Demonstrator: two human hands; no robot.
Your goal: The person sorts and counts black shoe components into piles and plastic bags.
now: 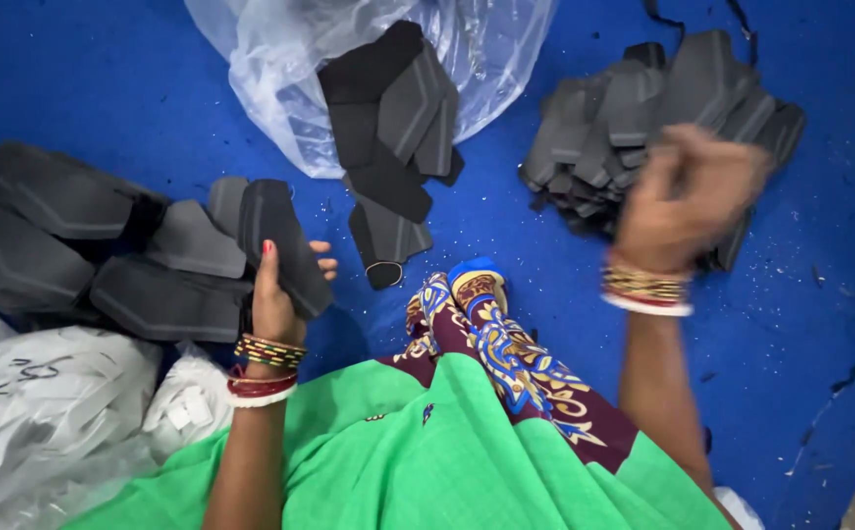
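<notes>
Blue floor [133, 88] spreads under everything; far, a clear bag [280, 69] spills dark pieces; piles [634, 118] lie left and right; the left hand [275, 294] grips one dark piece [285, 245] upright; the right hand [688, 196], blurred, looks closed over the right pile.

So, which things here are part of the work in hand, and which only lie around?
In the work:
- left hand holding a dark piece
- right hand, blurred, over the right pile

Lying around:
- clear bag
- left pile
- white bundles
</notes>
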